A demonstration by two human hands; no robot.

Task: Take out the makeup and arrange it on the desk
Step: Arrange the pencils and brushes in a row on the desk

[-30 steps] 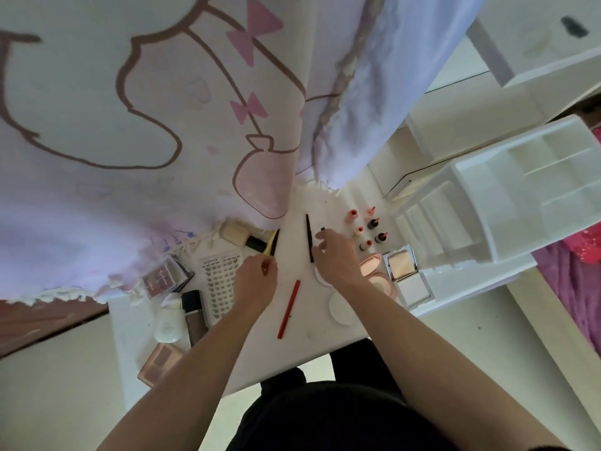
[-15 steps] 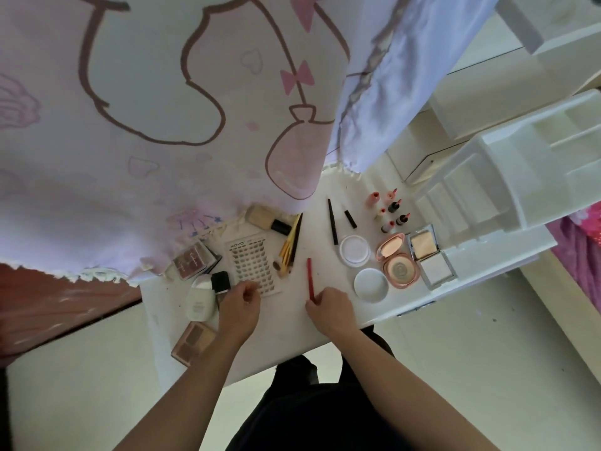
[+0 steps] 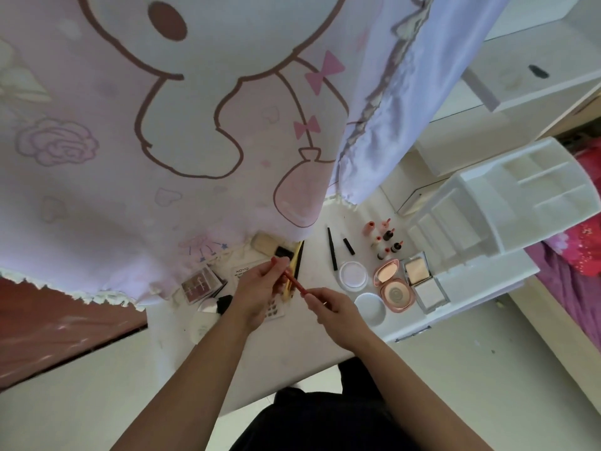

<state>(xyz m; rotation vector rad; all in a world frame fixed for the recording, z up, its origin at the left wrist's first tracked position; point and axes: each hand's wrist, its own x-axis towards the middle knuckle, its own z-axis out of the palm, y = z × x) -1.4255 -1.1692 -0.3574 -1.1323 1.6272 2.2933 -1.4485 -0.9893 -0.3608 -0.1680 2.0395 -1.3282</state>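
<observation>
Currently, red pencil [image 3: 297,285]: long axis diagonal, running far-left to near-right.
Left hand [image 3: 260,288]: grips the far-left end.
Right hand [image 3: 336,309]: pinches the near-right end.

Above the white counter [image 3: 279,359], the left hand [image 3: 260,289] and right hand [image 3: 335,309] each pinch one end of a slim red pencil [image 3: 294,283].

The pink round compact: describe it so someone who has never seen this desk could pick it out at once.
Find the big white organizer at the desk's right end. Just left of its base lies an open square silver palette, with the pink compact directly to its left. It is the only pink, hinged round case; the round jar and lid beside it are plain white.
</observation>
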